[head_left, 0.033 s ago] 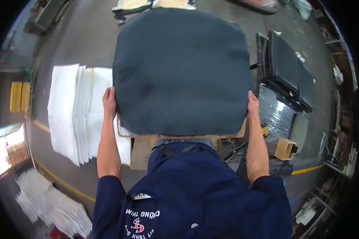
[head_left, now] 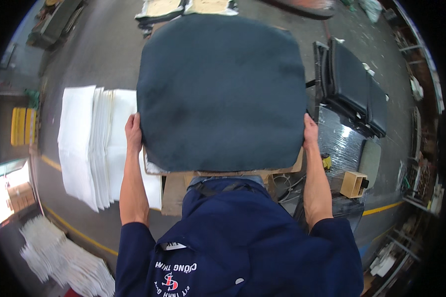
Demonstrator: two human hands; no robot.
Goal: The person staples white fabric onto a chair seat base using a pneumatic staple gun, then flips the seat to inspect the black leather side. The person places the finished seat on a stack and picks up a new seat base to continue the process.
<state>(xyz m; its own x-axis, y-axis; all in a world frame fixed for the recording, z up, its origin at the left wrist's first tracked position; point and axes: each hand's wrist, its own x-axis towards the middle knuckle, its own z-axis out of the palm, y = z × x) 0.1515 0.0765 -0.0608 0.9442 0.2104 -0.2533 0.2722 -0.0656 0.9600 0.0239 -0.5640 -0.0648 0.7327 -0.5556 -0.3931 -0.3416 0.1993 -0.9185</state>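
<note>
A wide dark blue-grey seat cushion (head_left: pixel 222 94) with rounded corners lies flat in front of my body. My left hand (head_left: pixel 133 129) is closed on its left edge, with the thumb along the side. At the opposite edge, my right hand (head_left: pixel 310 131) grips the cushion too; its fingertips are hidden beneath. Brown cardboard (head_left: pixel 297 162) shows under the cushion's near edge. What supports the middle from below is hidden.
Left of the cushion stands a stack of white sheets (head_left: pixel 77 143), with more ragged white sheets (head_left: pixel 67 257) at lower left. To the right are black padded panels (head_left: pixel 349 79), a plastic-wrapped surface (head_left: pixel 337 143) and a small wooden box (head_left: pixel 351 185). Shelving lines the far right.
The cushion and its surroundings appear slightly lower and farther left in the picture. Both hands keep their places on the cushion's edges.
</note>
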